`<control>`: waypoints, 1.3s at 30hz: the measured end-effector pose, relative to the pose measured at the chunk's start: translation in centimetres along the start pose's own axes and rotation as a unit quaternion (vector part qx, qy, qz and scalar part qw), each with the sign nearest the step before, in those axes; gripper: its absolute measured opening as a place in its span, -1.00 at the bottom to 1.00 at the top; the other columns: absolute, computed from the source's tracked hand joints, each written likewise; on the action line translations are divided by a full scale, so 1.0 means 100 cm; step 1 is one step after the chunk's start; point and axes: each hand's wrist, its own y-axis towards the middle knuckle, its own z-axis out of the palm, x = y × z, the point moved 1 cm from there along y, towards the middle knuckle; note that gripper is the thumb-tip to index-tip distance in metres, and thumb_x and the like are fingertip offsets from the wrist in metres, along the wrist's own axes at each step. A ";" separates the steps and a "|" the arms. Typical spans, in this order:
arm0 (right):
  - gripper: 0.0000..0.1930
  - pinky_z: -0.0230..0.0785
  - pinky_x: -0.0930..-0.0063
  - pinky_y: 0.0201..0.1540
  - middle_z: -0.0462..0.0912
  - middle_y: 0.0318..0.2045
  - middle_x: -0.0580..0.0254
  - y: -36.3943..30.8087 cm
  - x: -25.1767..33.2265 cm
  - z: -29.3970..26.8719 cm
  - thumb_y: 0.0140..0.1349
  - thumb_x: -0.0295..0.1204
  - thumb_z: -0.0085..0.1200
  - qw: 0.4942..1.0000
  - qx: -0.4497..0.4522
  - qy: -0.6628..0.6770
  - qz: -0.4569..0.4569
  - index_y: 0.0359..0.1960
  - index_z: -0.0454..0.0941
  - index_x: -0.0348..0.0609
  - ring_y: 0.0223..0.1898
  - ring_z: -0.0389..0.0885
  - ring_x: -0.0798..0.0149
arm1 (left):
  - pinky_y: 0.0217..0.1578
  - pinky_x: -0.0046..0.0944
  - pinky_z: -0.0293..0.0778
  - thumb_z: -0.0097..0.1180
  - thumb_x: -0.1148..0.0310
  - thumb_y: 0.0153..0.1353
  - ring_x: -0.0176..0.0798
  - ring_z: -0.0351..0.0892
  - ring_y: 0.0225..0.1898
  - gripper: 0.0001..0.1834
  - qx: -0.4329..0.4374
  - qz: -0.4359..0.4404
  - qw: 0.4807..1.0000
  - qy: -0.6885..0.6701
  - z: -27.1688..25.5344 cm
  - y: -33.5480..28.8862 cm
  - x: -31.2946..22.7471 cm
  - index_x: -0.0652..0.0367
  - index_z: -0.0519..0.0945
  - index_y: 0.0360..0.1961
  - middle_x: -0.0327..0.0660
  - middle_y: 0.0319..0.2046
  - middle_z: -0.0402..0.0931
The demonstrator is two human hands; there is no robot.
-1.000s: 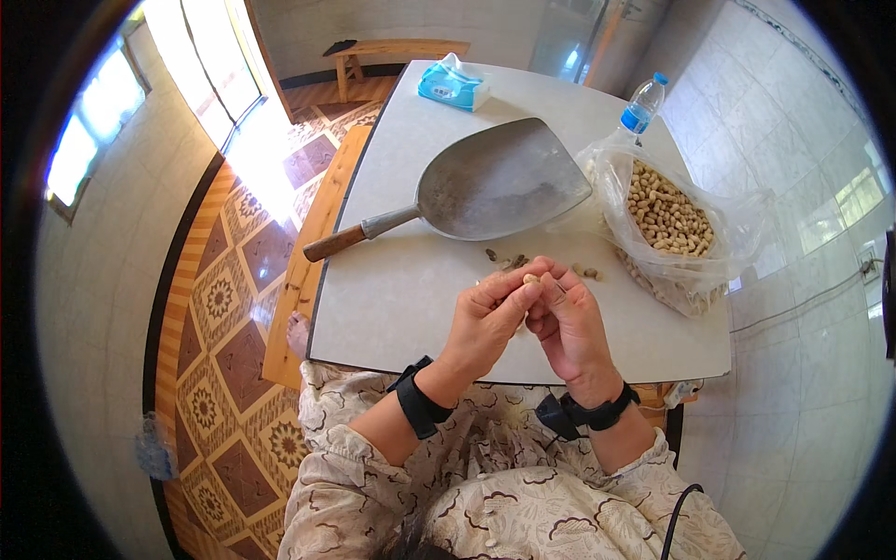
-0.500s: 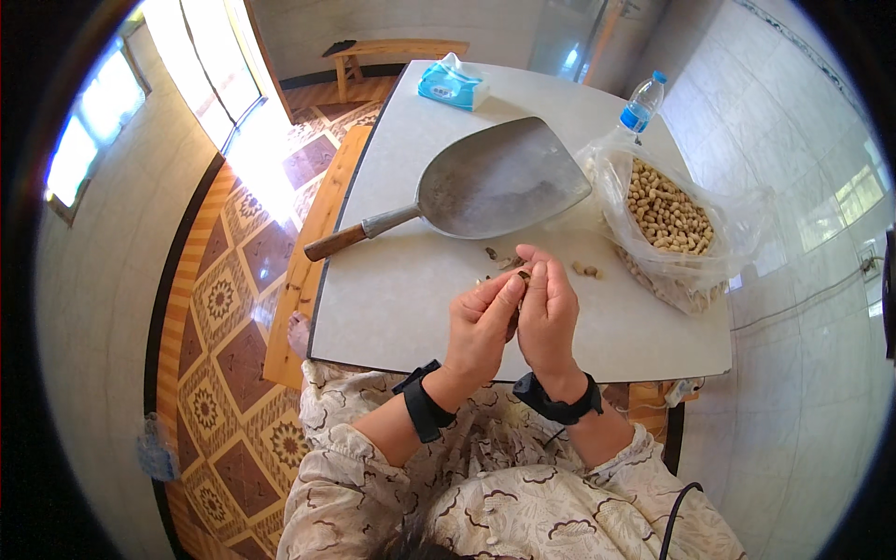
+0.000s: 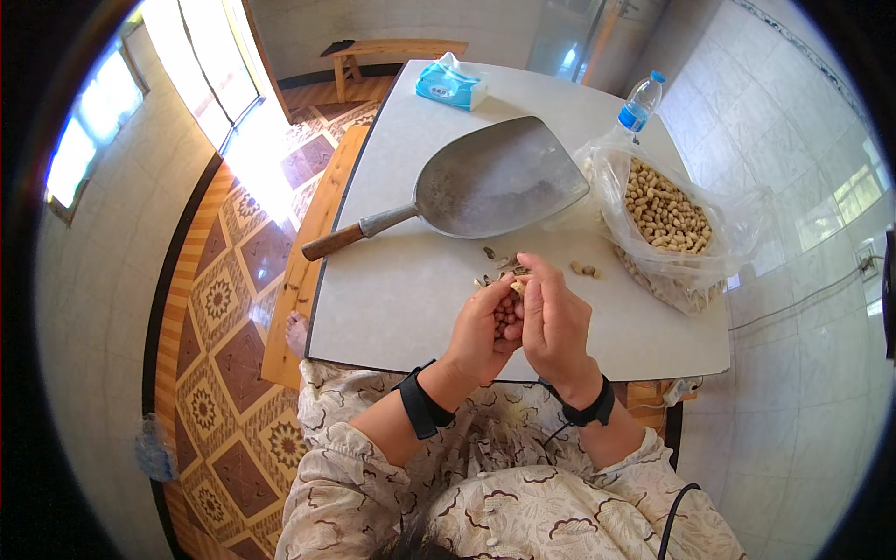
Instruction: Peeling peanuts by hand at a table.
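Cupped over the table's near edge, my left hand (image 3: 474, 331) holds several reddish shelled peanuts (image 3: 505, 323) in its palm. Its thumb and fingertips meet my right hand (image 3: 560, 327) at a pale, opened peanut shell (image 3: 518, 287), which the right fingers pinch. Just beyond the fingertips lie dark and pale bits of peanut shell (image 3: 497, 262) on the table. A few loose peanuts (image 3: 585, 269) rest to the right of my hands. The far fingers of my left hand are partly hidden under what it holds.
A metal scoop (image 3: 499, 182) with a wooden handle lies across the grey-white table (image 3: 420, 322). To its right stands an open plastic bag (image 3: 733, 224) full of unshelled peanuts (image 3: 667, 210). A tissue pack (image 3: 451, 84) and a water bottle (image 3: 641, 101) stand farther back. A wooden bench (image 3: 308, 257) runs along the left.
My hands have opened apart slightly and the right hand has turned. Shelled peanuts in the left palm and a pale split shell between the fingertips now show.
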 end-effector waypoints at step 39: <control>-0.75 0.28 0.75 -0.55 0.58 -0.36 0.35 -0.005 -0.027 -0.027 0.25 -0.34 -0.01 0.775 0.033 0.483 0.406 -0.09 0.39 -0.16 -0.45 0.54 0.53 | -0.70 -0.58 0.05 0.08 0.35 0.20 -0.64 0.16 -0.66 -0.65 0.034 0.106 0.949 0.296 0.014 -0.005 -0.006 0.21 0.50 0.00 -0.46 -0.61 0.36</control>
